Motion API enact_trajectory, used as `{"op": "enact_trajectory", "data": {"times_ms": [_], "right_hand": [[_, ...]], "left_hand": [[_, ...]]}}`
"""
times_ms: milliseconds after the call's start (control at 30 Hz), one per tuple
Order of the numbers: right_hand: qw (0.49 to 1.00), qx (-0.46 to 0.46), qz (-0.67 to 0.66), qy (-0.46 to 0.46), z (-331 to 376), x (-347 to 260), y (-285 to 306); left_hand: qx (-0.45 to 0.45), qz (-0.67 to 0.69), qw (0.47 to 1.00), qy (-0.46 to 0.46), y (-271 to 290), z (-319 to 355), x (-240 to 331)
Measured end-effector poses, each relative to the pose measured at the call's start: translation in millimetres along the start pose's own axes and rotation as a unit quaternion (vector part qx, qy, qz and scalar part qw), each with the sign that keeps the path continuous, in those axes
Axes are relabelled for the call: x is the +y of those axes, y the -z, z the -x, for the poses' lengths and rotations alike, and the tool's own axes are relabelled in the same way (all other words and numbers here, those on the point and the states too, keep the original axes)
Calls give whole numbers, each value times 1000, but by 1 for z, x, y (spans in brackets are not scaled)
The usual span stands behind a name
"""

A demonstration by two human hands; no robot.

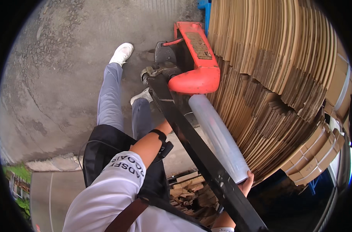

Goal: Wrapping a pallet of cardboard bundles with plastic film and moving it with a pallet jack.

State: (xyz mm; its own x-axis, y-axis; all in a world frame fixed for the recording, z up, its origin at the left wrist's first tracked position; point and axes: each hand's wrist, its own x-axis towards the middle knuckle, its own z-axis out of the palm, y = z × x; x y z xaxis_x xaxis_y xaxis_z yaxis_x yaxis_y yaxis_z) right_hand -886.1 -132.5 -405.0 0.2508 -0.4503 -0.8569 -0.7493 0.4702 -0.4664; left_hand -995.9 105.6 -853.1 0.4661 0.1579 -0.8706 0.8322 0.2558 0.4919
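Observation:
My right hand [246, 185] grips the lower end of a long roll of clear stretch film [218, 137], which lies tilted against a tall stack of flattened cardboard [276, 77]. My left forearm, with a black wrist strap [159, 135], reaches toward the black handle bar [199, 154] of a red pallet jack [195, 58]. The bar hides the left hand itself, so its grip cannot be seen. The bar runs diagonally between my two arms, just left of the roll.
Rough concrete floor [60, 77] spreads to the left, where my legs and white shoes [122, 52] stand. Broken wood pieces [183, 189] lie below the bar. More strapped cardboard bundles [319, 150] sit at the right.

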Motion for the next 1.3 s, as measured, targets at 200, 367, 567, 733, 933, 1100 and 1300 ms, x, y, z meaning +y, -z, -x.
{"op": "enact_trajectory", "data": {"times_ms": [200, 367, 567, 733, 933, 1100, 1300], "right_hand": [[989, 100, 15, 108, 56, -13, 24], [986, 101, 30, 129, 50, -16, 68], [966, 153, 10, 207, 73, -9, 126], [943, 181, 45, 277, 107, -15, 123], [883, 279, 213, 310, 132, -18, 122], [882, 313, 140, 325, 141, -5, 91], [844, 370, 116, 370, 120, -9, 31]], "left_hand": [[-173, 32, 969, 173, -160, -8, 75], [-269, 51, 953, 127, -105, 9, 149], [-266, 100, 958, -50, -92, 33, 192], [-264, -125, 931, -216, -69, 61, 227], [-342, 0, 887, -311, -41, 80, 279], [-359, 45, 861, -356, -69, 70, 288], [-367, 26, 841, -396, -98, 35, 284]]}}
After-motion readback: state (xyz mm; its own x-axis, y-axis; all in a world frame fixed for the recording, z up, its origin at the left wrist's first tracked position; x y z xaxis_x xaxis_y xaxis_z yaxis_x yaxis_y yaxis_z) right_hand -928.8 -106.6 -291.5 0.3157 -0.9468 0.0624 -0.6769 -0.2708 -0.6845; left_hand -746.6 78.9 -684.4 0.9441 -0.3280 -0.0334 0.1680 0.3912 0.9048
